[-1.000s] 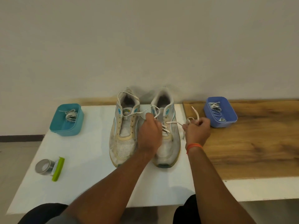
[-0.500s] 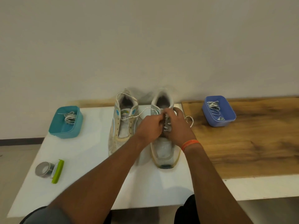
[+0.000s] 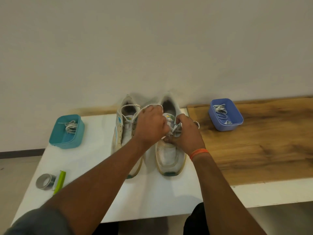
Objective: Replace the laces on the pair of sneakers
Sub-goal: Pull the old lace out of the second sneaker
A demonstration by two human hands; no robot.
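Head view: both hands meet over the right shoe's (image 3: 170,153) eyelets; left hand (image 3: 150,126) curls round the lace (image 3: 135,114), which runs back to the left shoe (image 3: 122,131); right hand (image 3: 184,133) pinches lace at the tongue; each shoe's long axis runs away from the person; spare laces lie in the teal tub (image 3: 67,133) and blue tub (image 3: 226,116), well apart.
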